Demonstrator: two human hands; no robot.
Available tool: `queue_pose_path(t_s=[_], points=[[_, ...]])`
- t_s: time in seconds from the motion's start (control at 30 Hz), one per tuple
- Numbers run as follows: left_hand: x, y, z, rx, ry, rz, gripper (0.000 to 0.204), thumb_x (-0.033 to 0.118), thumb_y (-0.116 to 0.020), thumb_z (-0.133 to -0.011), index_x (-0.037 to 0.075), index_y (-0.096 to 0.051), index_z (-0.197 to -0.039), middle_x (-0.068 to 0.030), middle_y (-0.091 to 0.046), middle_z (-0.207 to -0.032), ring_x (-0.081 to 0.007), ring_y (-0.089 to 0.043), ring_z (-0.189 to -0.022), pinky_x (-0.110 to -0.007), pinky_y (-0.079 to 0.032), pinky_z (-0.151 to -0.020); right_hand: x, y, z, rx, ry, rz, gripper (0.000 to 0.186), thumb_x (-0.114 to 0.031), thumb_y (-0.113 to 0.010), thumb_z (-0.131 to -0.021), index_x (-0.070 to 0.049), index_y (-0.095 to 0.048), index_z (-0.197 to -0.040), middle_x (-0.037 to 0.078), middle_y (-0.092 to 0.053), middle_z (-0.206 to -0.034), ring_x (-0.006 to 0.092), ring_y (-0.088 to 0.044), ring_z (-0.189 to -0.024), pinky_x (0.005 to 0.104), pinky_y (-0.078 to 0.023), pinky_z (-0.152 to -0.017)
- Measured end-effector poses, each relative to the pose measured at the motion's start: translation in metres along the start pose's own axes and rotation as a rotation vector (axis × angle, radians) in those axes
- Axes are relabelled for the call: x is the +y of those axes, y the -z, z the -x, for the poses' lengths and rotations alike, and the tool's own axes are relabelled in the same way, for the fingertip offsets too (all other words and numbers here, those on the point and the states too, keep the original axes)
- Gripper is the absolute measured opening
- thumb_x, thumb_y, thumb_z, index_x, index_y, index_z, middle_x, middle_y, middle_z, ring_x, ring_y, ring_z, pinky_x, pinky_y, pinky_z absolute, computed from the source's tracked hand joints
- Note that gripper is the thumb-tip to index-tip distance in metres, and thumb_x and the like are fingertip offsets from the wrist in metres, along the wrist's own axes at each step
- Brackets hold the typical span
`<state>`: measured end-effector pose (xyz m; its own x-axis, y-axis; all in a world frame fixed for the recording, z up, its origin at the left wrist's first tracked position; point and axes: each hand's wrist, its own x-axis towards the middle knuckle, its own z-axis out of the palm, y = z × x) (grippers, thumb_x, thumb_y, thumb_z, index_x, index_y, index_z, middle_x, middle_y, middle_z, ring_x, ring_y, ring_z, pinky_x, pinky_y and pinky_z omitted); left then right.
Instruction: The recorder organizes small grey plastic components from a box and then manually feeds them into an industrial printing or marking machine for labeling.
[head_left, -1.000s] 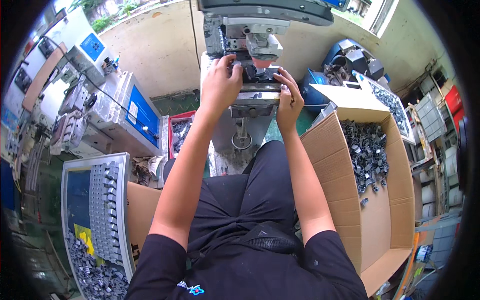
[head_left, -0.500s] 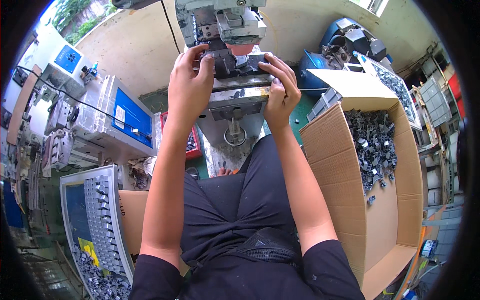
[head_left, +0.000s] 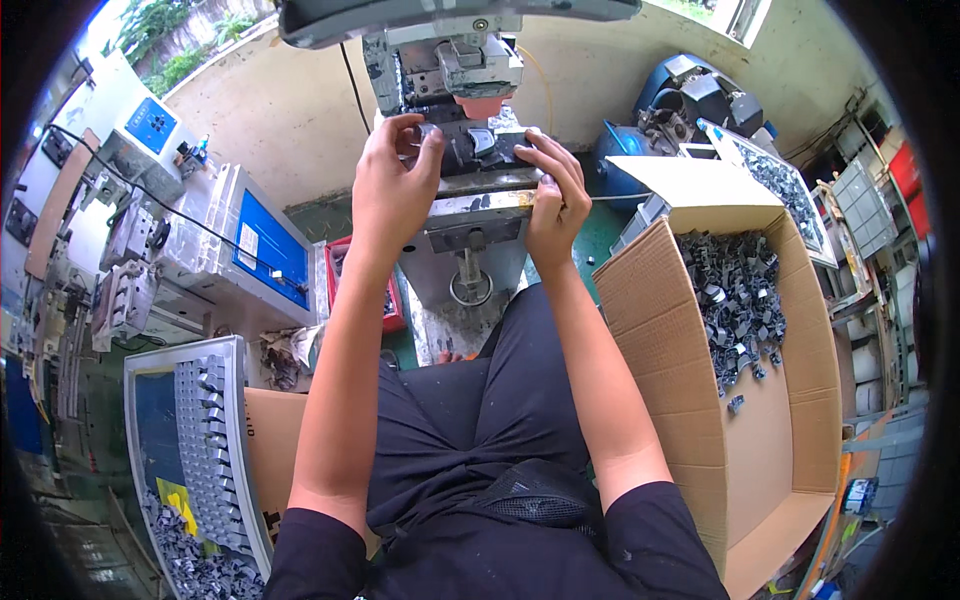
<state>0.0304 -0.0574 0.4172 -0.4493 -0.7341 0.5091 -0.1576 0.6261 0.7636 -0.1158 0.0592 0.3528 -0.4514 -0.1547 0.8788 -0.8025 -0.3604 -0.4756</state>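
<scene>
Both my hands are up at the small printing press (head_left: 455,60) in front of me. My left hand (head_left: 392,185) has its fingertips on a dark grey plastic part (head_left: 470,148) sitting on the machine's fixture, under the red rubber pad (head_left: 482,104). My right hand (head_left: 553,190) rests on the right end of the same part and on the metal fixture plate (head_left: 478,205). Whether either hand actually grips the part is hidden by the fingers.
An open cardboard box (head_left: 770,420) holding several dark grey parts (head_left: 738,300) stands at my right. A grey tray (head_left: 190,450) with rows of parts lies at my lower left. A blue-panelled machine (head_left: 262,250), a red bin (head_left: 340,270) and blue equipment (head_left: 680,105) surround the press.
The view has tilted down and the press has come closer. My hands stay at the fixture, fingers shifting slightly on the dark part.
</scene>
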Motion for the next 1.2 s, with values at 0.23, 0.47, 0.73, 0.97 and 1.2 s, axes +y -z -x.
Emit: queue_pose_path(t_s=[0.23, 0.47, 0.73, 0.97, 1.2], points=[[0.007, 0.002, 0.005, 0.014, -0.006, -0.06, 0.046, 0.035, -0.072, -0.087, 0.002, -0.058, -0.116, -0.0142, -0.066, -0.099, -0.0246, -0.068, -0.092, -0.036, -0.053, -0.081, -0.006, 0.002, 0.0, -0.031, -0.01, -0.004, 0.041, 0.002, -0.043, -0.074, -0.001, -0.073, -0.101, 0.017, -0.068, -0.119, 0.0335, -0.058, -0.12, 0.0431, -0.039, -0.108], [0.008, 0.002, 0.005, 0.027, -0.026, -0.058, 0.048, 0.03, -0.074, -0.086, -0.003, -0.058, -0.117, -0.017, -0.067, -0.103, -0.0238, -0.068, -0.093, -0.035, -0.053, -0.081, -0.008, 0.003, -0.001, -0.035, -0.006, -0.012, 0.039, 0.002, -0.042, -0.076, 0.0, -0.072, -0.102, 0.018, -0.068, -0.119, 0.0333, -0.058, -0.121, 0.0431, -0.039, -0.109], [0.012, 0.007, 0.005, -0.006, -0.02, -0.062, 0.044, 0.024, -0.069, -0.088, -0.001, -0.056, -0.122, -0.0165, -0.067, -0.111, -0.0262, -0.068, -0.095, -0.037, -0.052, -0.084, -0.015, 0.006, -0.004, -0.107, -0.074, 0.004, 0.038, -0.001, -0.039, -0.083, 0.002, -0.07, -0.105, 0.018, -0.065, -0.126, 0.0301, -0.057, -0.123, 0.0397, -0.039, -0.108], [0.003, 0.01, 0.002, -0.062, 0.011, 0.005, 0.044, 0.017, -0.068, -0.089, 0.001, -0.056, -0.128, -0.0168, -0.067, -0.112, -0.0278, -0.067, -0.095, -0.038, -0.052, -0.085, -0.04, 0.016, -0.046, -0.35, -0.148, 0.389, 0.023, -0.025, -0.066, -0.09, -0.013, -0.073, -0.109, 0.008, -0.069, -0.116, 0.0296, -0.06, -0.113, 0.0399, -0.042, -0.099], [0.008, 0.035, 0.028, -0.074, -0.145, 0.274, 0.052, 0.018, -0.072, -0.088, 0.002, -0.056, -0.135, -0.0143, -0.067, -0.115, -0.0195, -0.064, -0.099, -0.032, -0.052, -0.081, -0.04, 0.014, -0.092, -0.823, -0.207, 0.225, 0.035, -0.024, -0.081, -0.079, -0.007, -0.074, -0.108, 0.014, -0.071, -0.108, 0.0292, -0.068, -0.101, 0.036, -0.049, -0.093]])
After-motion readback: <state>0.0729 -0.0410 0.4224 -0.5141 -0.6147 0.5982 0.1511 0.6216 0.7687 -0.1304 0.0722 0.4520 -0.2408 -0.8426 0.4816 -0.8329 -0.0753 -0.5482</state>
